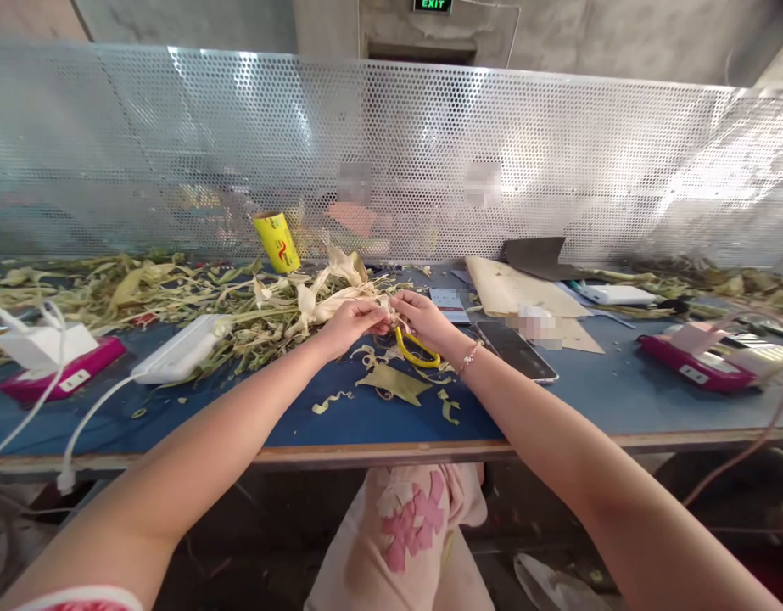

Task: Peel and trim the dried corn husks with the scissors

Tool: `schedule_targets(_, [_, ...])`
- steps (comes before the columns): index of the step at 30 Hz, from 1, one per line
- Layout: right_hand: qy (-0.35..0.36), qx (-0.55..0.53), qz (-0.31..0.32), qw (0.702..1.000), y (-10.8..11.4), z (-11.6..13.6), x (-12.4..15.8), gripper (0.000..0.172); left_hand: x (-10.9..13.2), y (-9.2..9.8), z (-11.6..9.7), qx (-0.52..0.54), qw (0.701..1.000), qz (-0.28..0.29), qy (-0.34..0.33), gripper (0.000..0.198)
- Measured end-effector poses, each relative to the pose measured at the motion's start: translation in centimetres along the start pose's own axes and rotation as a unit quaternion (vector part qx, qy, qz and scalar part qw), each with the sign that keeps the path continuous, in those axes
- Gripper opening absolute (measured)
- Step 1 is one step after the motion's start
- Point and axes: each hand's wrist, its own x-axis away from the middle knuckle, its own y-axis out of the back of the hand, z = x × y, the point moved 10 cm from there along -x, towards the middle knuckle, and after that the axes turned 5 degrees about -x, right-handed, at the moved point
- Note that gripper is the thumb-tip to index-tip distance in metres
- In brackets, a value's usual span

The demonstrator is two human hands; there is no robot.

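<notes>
Near the middle of the blue table (340, 416), my left hand (356, 324) and my right hand (420, 316) meet fingertip to fingertip. Both are closed on a small pale piece (388, 311), too small to make out well. Pale dried husks (327, 297) fan out behind and beside my left hand. Yellow-handled scissors (417, 350) lie just below my right hand, their blades hidden. In front of the hands are a flat greenish husk piece (394, 383) and curled scraps (331, 402).
Dried stalks (137, 288) spread along the back left, near a yellow roll (277, 242). White power bank (182, 348) and magenta power strip (92, 371) sit left. Phone (517, 350), brown paper (518, 288) and another magenta strip (700, 363) lie right. Perforated metal screen (404, 127) stands behind.
</notes>
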Motion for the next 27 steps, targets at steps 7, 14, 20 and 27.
schedule_targets(7, [-0.002, -0.016, 0.014, 1.0, -0.6, 0.2, 0.3, 0.025, 0.2, -0.1, 0.1, 0.014, 0.999, -0.012, 0.045, 0.041])
schedule_targets(14, [0.052, 0.051, 0.02, 0.997, -0.3, 0.7, -0.1, 0.015, 0.2, 1.0, 0.2, -0.005, 0.998, -0.046, 0.045, 0.03])
schedule_targets(20, [0.224, 0.278, 0.009, 0.934, -0.8, 3.7, 0.9, 0.017, 0.2, 1.8, 0.5, 0.018, 0.994, -0.088, 0.063, 0.027])
schedule_targets(27, [0.339, 0.401, 0.022, 0.851, -2.6, 5.0, 2.3, 0.017, 0.4, 2.0, 0.4, 0.029, 0.991, -0.108, 0.07, 0.026])
